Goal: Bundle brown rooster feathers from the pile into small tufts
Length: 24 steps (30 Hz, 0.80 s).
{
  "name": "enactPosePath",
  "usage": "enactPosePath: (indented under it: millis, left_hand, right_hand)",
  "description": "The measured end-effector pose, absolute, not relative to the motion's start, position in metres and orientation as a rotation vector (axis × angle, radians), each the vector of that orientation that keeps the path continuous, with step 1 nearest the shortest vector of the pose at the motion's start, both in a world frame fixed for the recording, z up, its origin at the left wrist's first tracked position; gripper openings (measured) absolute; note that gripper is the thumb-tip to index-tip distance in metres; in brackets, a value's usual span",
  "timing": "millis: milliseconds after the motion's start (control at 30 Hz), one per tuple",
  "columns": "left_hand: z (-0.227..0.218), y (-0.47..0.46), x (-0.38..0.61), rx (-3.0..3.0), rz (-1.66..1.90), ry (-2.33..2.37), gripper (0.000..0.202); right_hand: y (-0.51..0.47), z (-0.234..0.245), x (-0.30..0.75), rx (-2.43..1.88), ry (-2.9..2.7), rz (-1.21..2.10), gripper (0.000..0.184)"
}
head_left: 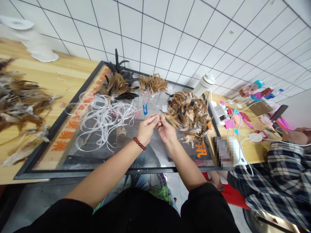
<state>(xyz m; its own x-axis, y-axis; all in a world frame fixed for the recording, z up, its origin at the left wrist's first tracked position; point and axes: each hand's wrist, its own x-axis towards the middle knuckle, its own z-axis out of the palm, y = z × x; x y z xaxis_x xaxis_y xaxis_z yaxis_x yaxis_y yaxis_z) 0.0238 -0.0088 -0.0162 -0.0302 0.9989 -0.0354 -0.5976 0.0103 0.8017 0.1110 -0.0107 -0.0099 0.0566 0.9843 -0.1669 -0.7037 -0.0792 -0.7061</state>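
Observation:
My left hand (146, 129), with a red bead bracelet on the wrist, and my right hand (166, 130) meet above the glass-topped framed board (73, 158). Both pinch a small feather bundle (159, 117) between their fingertips. Just right of my hands lies a large heap of brown and white feathers (189, 115). A tangle of clear plastic strips (102, 118) lies to the left. Blue thread snips (145, 108) rest beyond my hands.
Two more feather clusters (119, 85) (153, 84) sit at the board's far edge, and loose feathers (19, 106) cover the wooden table at left. A white bottle (204, 84) and power strip (220, 113) stand at right. Another person's plaid sleeve (284, 174) is at far right.

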Motion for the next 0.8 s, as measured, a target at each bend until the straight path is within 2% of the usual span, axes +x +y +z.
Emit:
enactPosePath:
  millis: [200, 467, 633, 800]
  left_hand:
    - [-0.018, 0.003, 0.010, 0.494, 1.354, 0.642, 0.026]
    - [-0.014, 0.001, 0.009, 0.354, 1.248, 0.552, 0.027]
    - [-0.015, -0.001, 0.010, 0.310, 1.264, 0.532, 0.017]
    - [-0.017, -0.002, 0.010, 0.247, 1.221, 0.389, 0.012]
  right_hand:
    - [-0.014, -0.013, 0.106, -0.835, -0.733, 1.316, 0.011]
    - [-0.010, -0.028, 0.100, -0.945, -0.667, 1.126, 0.017]
    - [-0.009, -0.038, 0.098, -1.026, -0.808, 1.007, 0.017]
    - [-0.005, -0.041, 0.098, -1.084, -0.725, 0.940, 0.018]
